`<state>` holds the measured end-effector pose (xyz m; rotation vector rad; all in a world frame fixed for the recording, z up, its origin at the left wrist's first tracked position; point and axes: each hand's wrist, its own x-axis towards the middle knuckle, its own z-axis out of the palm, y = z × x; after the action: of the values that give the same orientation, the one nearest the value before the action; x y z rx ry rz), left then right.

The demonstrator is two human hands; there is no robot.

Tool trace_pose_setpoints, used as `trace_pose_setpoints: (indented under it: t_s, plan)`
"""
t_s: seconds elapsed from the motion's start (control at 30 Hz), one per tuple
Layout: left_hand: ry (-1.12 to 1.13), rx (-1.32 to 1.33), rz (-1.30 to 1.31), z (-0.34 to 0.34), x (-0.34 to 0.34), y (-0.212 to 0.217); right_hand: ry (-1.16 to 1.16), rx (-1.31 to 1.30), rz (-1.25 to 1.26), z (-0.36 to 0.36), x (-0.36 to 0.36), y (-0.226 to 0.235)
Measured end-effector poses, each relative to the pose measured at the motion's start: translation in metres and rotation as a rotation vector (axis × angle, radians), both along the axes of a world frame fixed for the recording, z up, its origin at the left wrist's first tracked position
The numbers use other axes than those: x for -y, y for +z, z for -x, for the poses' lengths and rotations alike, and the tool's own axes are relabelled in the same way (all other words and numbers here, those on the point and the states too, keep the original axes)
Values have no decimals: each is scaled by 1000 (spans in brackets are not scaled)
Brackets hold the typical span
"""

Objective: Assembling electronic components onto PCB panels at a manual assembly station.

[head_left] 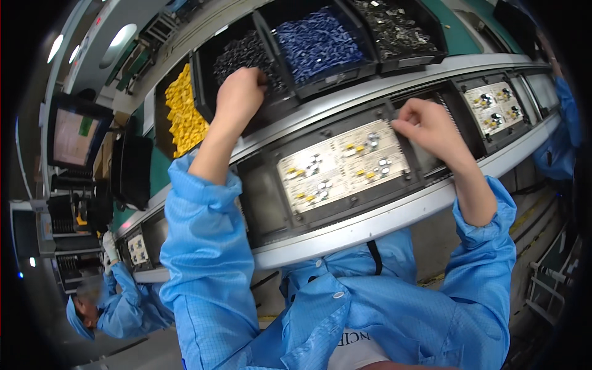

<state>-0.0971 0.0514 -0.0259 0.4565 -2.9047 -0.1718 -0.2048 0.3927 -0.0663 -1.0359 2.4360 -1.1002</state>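
Note:
My left hand (242,97) is over the bin of small black components (243,52), its fingers curled down toward them. Whatever those fingertips grip is hidden. At the right end of a pale circuit board panel (342,163), my right hand (427,128) holds thumb and fingers together in a pinch. Anything inside that pinch is too small to make out. The panel sits in a dark carrier frame (320,217) on the conveyor and bears several yellow, black and silvery parts.
Bins of yellow parts (182,117), blue parts (317,43) and dark metallic parts (398,28) line the conveyor's far side. Another populated panel (493,108) lies to the right. A metal rail (370,237) runs along the near edge. At left, a co-worker (132,302) works beside a monitor (75,132).

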Motion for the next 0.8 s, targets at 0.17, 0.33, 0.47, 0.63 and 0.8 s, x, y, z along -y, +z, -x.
trace_pose_setpoints:
  t_s: [0.17, 0.33, 0.47, 0.63, 0.8]
  plan:
    - [-25, 94, 72, 10, -16, 5, 198, 229, -26, 11, -4, 25]
    - [-51, 51, 108, 4, -26, 10, 81, -192, 181, 74, 7, 47]
    - [1, -153, 83, -7, -39, 13, 276, -274, 813, 137, 22, 43]
    - [-209, -356, -61, -23, -75, 16, 203, -477, 524, 151, 24, 13]
    - [-436, -159, -403, -38, -131, 7, -218, -462, -51, 124, 44, 37]
